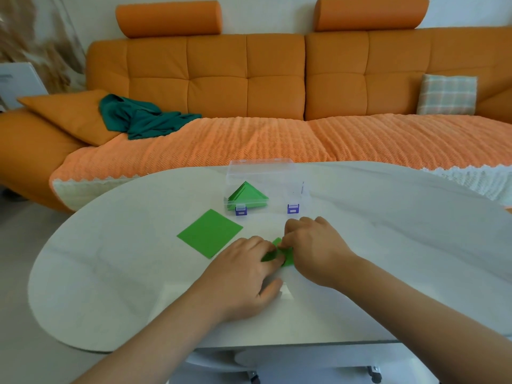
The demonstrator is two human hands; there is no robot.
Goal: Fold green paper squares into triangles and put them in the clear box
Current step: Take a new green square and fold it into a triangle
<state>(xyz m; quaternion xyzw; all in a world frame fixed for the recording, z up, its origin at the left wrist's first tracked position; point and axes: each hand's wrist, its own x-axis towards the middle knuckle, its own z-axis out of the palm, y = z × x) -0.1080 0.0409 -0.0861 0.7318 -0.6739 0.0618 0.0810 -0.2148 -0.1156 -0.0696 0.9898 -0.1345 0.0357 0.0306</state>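
A green paper piece (278, 254) lies on the white table (138, 273), mostly hidden between my two hands. My left hand (243, 275) presses its fingers onto the paper's left part. My right hand (313, 245) pinches the paper's upper edge with curled fingers. A flat green paper square (209, 233) lies to the left of my hands. Behind it stands the clear box (277, 184) with purple latches, lid up, holding a stack of green folded triangles (247, 196) in its left half.
An orange sofa (277, 92) with a ribbed orange cover runs behind the table. A teal cloth (141, 117) lies on its left side and a plaid cushion (447, 94) on the right. The table's right half is bare white surface.
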